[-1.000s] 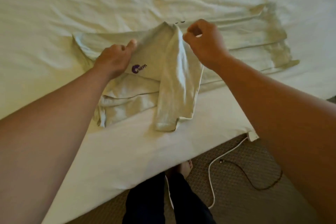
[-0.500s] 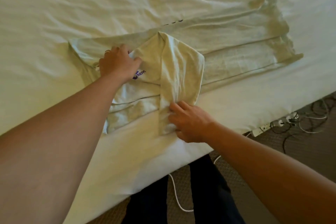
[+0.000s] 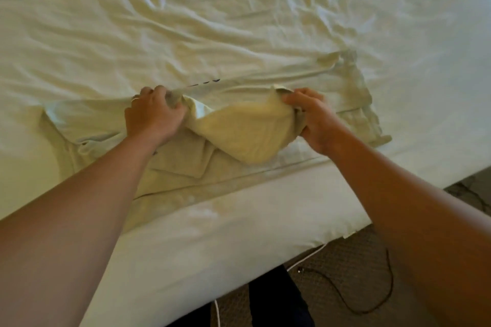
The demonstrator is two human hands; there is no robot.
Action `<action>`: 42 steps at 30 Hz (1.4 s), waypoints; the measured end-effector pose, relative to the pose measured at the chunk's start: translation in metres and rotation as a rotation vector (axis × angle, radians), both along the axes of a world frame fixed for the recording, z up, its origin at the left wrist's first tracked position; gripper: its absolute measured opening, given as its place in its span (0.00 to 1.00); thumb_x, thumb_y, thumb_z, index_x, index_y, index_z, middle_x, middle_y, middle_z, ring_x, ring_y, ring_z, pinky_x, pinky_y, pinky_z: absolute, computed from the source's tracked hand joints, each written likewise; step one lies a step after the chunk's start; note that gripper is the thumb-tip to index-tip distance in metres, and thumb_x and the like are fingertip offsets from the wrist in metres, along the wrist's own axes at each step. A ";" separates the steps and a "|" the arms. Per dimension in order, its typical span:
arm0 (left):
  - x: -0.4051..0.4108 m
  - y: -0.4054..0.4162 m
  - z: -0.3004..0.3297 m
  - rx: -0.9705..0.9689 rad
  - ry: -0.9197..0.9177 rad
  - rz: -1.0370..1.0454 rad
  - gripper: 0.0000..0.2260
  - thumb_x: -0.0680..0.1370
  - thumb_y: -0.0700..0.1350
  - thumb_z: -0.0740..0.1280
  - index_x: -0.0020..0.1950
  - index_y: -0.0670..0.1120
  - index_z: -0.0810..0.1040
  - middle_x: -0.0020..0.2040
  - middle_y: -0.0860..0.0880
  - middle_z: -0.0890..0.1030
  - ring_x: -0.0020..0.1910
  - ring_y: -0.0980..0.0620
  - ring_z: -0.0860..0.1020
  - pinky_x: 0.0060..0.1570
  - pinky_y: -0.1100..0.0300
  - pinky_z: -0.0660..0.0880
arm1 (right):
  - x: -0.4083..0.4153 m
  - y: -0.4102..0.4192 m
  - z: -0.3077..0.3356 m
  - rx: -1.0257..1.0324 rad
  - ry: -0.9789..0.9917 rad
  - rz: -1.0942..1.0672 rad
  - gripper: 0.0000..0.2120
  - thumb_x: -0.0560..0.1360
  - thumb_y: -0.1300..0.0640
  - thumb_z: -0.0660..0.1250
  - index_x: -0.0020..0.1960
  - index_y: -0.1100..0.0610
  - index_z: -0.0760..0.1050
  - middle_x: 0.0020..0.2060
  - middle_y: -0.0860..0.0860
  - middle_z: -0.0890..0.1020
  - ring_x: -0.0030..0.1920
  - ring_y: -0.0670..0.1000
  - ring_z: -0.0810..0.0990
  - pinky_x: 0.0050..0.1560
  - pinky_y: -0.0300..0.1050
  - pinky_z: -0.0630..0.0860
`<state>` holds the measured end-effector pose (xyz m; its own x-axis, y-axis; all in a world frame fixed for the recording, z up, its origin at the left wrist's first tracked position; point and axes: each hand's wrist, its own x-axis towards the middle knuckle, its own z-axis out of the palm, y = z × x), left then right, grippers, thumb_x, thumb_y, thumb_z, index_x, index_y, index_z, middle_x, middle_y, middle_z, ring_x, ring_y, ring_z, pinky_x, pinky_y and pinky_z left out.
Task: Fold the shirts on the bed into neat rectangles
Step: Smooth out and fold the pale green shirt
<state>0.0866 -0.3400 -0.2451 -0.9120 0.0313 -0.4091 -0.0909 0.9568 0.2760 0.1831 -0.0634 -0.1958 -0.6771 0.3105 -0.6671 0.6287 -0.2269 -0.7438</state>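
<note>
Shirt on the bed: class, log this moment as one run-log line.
stage: mid-fold | left hand: grips shirt | right hand: grips shirt | folded flap: lifted, sagging between hands | bed: wrinkled sheet

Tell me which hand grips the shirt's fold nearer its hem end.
The right hand: it pinches the shirt fold toward the hem; the left hand grips it toward the collar.

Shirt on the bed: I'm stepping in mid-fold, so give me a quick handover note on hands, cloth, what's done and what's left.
Left hand grips a bunched edge of the shirt; right hand grips the opposite edge, so the middle sags between them above the bed.
The rest of the shirt lies flat, hem end at right, near side folded in along the mattress edge.
Done: some side folds.
Left: lay the lifted flap down, fold to a rectangle. No other shirt is clearly visible.
</note>
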 end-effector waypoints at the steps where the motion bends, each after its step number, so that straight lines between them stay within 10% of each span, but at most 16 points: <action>1: -0.001 0.008 -0.001 0.013 0.011 0.007 0.20 0.78 0.59 0.61 0.65 0.49 0.76 0.64 0.43 0.75 0.63 0.37 0.73 0.62 0.44 0.69 | -0.005 0.024 -0.002 0.042 -0.014 -0.001 0.11 0.68 0.54 0.77 0.47 0.54 0.78 0.39 0.51 0.79 0.41 0.53 0.79 0.40 0.52 0.76; 9: -0.004 0.050 -0.001 -0.028 -0.015 0.008 0.12 0.80 0.55 0.60 0.48 0.50 0.78 0.56 0.43 0.74 0.59 0.38 0.72 0.59 0.45 0.63 | -0.023 0.129 -0.035 0.403 -0.104 0.011 0.09 0.74 0.48 0.74 0.44 0.52 0.78 0.39 0.48 0.78 0.42 0.49 0.76 0.41 0.44 0.74; 13: -0.007 0.062 -0.006 -0.074 -0.024 0.046 0.07 0.79 0.51 0.64 0.43 0.50 0.73 0.48 0.48 0.77 0.53 0.41 0.71 0.53 0.47 0.60 | -0.032 0.138 -0.041 0.389 -0.144 0.187 0.25 0.66 0.43 0.80 0.58 0.54 0.79 0.49 0.47 0.83 0.48 0.48 0.82 0.48 0.47 0.81; 19: -0.002 0.078 -0.008 -0.015 0.180 0.118 0.02 0.78 0.46 0.64 0.50 0.49 0.75 0.52 0.45 0.78 0.55 0.38 0.74 0.59 0.45 0.62 | -0.046 0.151 -0.048 0.622 -0.164 0.164 0.10 0.79 0.53 0.66 0.41 0.57 0.74 0.34 0.49 0.74 0.35 0.50 0.72 0.32 0.43 0.68; 28: 0.064 0.078 -0.032 -0.103 0.182 -0.127 0.30 0.80 0.62 0.54 0.79 0.50 0.61 0.80 0.44 0.60 0.76 0.37 0.60 0.69 0.37 0.60 | -0.040 0.157 -0.061 0.744 -0.107 0.297 0.09 0.83 0.50 0.59 0.47 0.54 0.69 0.38 0.49 0.73 0.42 0.55 0.75 0.41 0.46 0.68; 42: 0.067 0.024 -0.045 -0.078 0.084 -0.354 0.47 0.71 0.78 0.49 0.83 0.51 0.55 0.84 0.46 0.51 0.81 0.39 0.52 0.76 0.38 0.48 | -0.031 0.150 -0.059 0.885 -0.102 0.261 0.05 0.81 0.53 0.62 0.52 0.54 0.71 0.45 0.50 0.76 0.50 0.58 0.78 0.41 0.46 0.69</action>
